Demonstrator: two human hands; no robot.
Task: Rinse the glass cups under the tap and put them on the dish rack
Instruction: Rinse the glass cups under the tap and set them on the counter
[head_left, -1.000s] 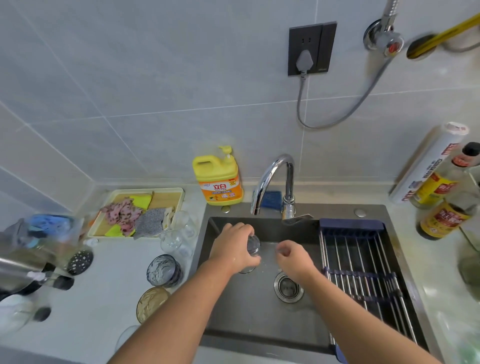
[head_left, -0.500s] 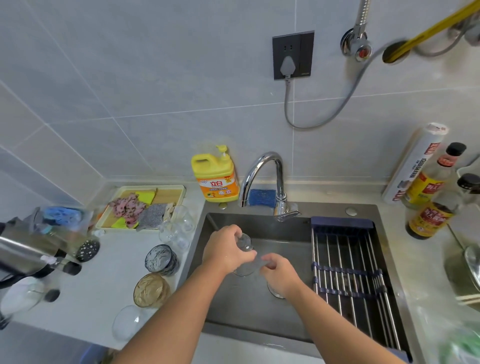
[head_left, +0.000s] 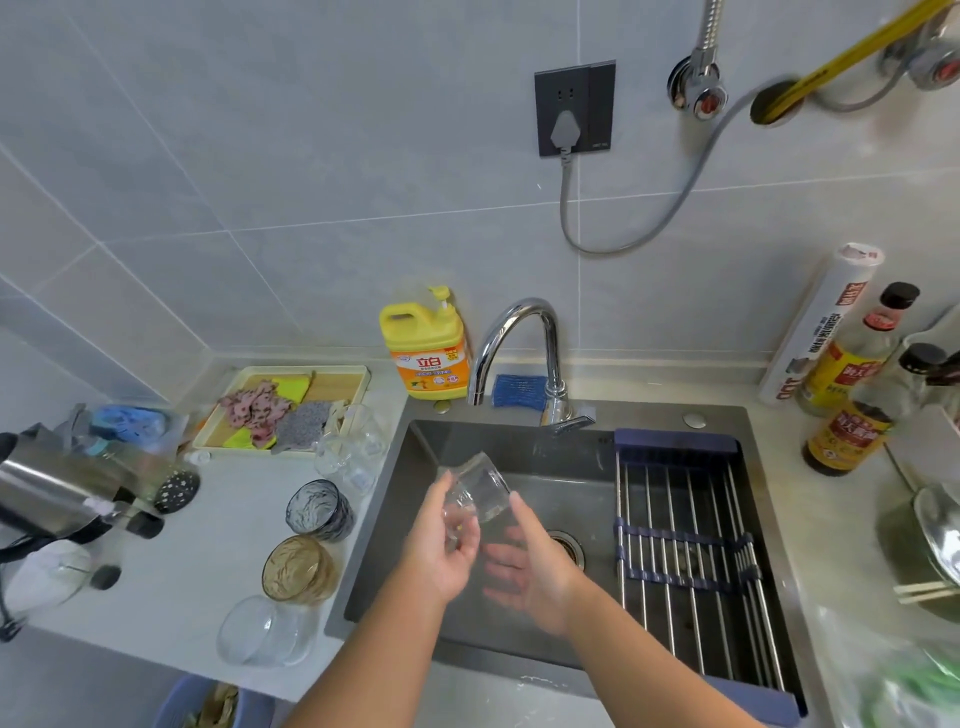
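Note:
A clear glass cup (head_left: 480, 491) is tilted over the dark sink (head_left: 566, 462), below and in front of the chrome tap (head_left: 519, 332). My left hand (head_left: 441, 545) grips it from the left side. My right hand (head_left: 524, 561) lies palm-up under the cup with its thumb against the glass. No water stream is visible. The dish rack (head_left: 691, 551) spans the right half of the sink and holds nothing. More cups wait on the counter left of the sink: clear ones (head_left: 353, 447), a blue-grey one (head_left: 317, 509), an amber one (head_left: 298, 569) and a clear one (head_left: 260, 631).
A yellow detergent bottle (head_left: 428, 348) and a blue sponge (head_left: 517, 389) stand behind the sink. A tray of cloths (head_left: 285, 405) and a kettle (head_left: 57, 493) sit to the left. Sauce bottles (head_left: 852, 405), a roll (head_left: 821, 322) and a pot (head_left: 930, 540) crowd the right counter.
Both hands have lifted the cup toward me and tilted it; my left hand turned from palm-down to palm-up beside it. The view has shifted left.

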